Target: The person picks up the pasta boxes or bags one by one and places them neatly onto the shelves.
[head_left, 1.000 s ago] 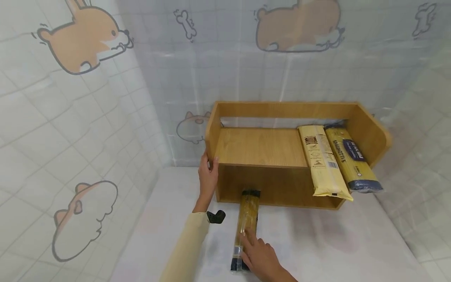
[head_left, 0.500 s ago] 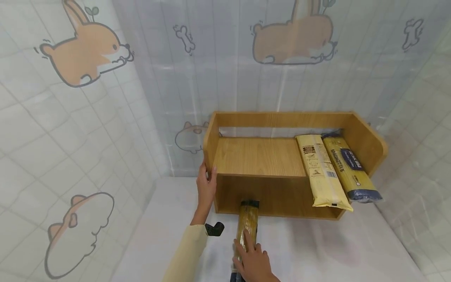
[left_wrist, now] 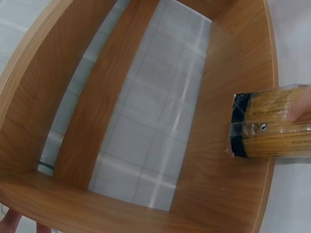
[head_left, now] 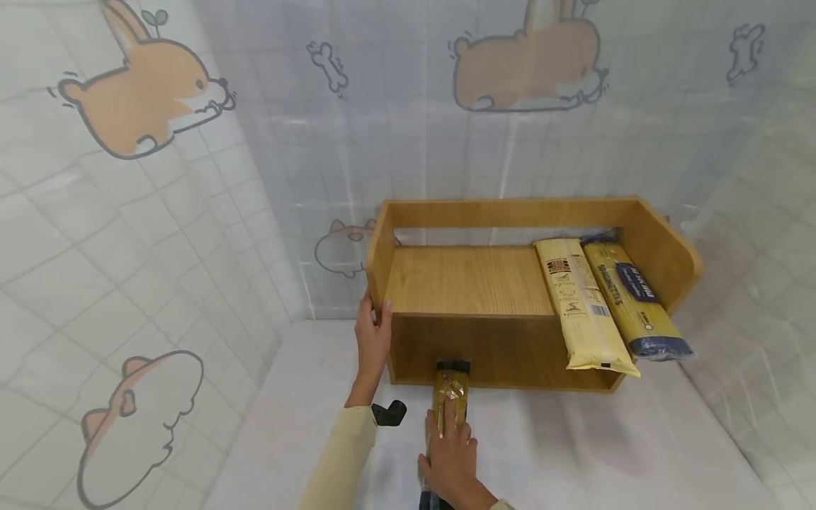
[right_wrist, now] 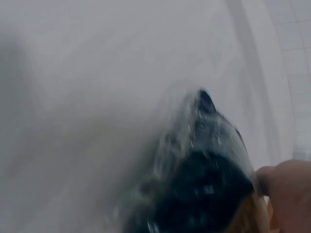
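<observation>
A wooden two-tier shelf (head_left: pixel 472 280) stands on the white surface. My left hand (head_left: pixel 372 340) holds its left side panel at the front edge; in the left wrist view, a few of its fingers (left_wrist: pixel 43 227) show beyond the panel. In front of the lower tier lies a clear-wrapped spaghetti pack (head_left: pixel 451 386) with dark ends, its far end over the lower board. My right hand (head_left: pixel 451 460) lies on top of this pack, fingers pointing straight along it toward the shelf. The right wrist view is blurred and shows the pack's dark near end (right_wrist: pixel 194 189).
Two pasta packs lie side by side on the upper tier at right: a pale yellow one (head_left: pixel 583 304) and a spaghetti pack with a blue label (head_left: pixel 631 297). Both jut past the front edge. Curtain-like walls with cartoon animals (head_left: pixel 529 64) surround the surface.
My right hand has slid forward along the pack and now lies more in line with it. Pack and left hand keep their places against the shelf. The head view has tilted slightly.
</observation>
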The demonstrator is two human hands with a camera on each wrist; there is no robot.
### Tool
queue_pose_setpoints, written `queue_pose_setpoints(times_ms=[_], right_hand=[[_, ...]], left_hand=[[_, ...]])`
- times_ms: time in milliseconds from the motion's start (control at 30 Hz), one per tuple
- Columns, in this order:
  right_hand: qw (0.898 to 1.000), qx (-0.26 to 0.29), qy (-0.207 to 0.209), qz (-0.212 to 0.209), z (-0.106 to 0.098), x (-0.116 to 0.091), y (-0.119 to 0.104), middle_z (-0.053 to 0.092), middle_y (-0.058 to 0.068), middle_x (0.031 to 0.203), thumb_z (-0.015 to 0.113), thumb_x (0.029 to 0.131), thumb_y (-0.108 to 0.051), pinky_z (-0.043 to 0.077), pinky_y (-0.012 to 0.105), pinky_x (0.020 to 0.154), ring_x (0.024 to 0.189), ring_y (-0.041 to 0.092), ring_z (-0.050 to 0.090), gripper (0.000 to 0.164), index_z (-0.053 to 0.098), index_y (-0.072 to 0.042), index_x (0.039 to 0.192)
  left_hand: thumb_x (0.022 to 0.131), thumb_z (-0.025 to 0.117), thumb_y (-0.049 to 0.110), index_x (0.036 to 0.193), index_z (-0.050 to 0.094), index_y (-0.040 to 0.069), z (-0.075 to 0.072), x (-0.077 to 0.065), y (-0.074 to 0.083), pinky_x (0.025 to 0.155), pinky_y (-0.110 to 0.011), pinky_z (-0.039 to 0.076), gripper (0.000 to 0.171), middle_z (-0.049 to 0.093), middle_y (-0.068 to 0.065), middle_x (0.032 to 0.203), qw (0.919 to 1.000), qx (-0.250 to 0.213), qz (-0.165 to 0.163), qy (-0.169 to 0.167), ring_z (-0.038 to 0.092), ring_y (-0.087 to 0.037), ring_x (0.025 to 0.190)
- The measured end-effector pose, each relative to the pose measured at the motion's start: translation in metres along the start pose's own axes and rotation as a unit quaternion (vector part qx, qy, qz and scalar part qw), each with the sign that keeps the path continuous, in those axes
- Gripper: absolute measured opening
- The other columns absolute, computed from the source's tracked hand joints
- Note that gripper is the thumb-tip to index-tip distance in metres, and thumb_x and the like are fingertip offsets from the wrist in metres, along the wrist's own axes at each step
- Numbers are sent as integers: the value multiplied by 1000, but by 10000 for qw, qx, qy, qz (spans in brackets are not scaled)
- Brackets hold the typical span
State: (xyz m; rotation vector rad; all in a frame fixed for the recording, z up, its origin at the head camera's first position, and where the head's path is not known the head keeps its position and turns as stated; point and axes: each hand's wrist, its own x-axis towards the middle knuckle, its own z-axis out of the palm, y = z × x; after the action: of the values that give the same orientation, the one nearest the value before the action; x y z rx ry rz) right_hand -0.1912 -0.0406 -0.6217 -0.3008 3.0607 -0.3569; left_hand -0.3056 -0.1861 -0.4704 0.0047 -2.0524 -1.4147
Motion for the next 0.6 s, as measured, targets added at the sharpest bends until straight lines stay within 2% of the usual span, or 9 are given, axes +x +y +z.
queue_pose_setpoints(times_ms=[100, 233, 367, 600], right_hand=[[9997, -15, 225, 96, 2, 3, -3, 9, 14, 149, 66, 71, -49, 43, 49, 65, 98, 40, 43, 77, 34, -22, 136], [9987, 105, 441, 239, 2, 9, -3, 9, 12, 150, 71, 69, -42, 43, 48, 61, 99, 39, 44, 80, 33, -20, 136], [9974, 483, 410, 335, 0, 10, 0, 7, 11, 150, 74, 69, -35, 44, 47, 59, 104, 40, 43, 83, 31, -18, 138], [9899, 1290, 532, 232, -2, 4, 12, 9, 12, 149, 74, 70, -18, 45, 41, 60, 105, 38, 41, 81, 31, -14, 139]], left_hand=[[91, 49, 35, 138, 33, 20, 2, 2, 1, 87, -45, 47, 53, 47, -7, 134, 10000, 15, -70, -29, 50, -23, 117], [91, 48, 35, 139, 31, 22, 3, 7, 1, 86, -45, 47, 53, 46, -7, 136, 10000, -23, -2, -56, 49, -23, 118], [91, 48, 36, 139, 32, 22, 3, 9, 1, 82, -44, 48, 53, 47, -7, 135, 10000, -9, -24, -45, 51, -23, 116], [91, 49, 35, 138, 33, 19, 3, 7, -3, 84, -43, 47, 53, 47, -8, 134, 9998, 59, -157, -48, 51, -24, 116]])
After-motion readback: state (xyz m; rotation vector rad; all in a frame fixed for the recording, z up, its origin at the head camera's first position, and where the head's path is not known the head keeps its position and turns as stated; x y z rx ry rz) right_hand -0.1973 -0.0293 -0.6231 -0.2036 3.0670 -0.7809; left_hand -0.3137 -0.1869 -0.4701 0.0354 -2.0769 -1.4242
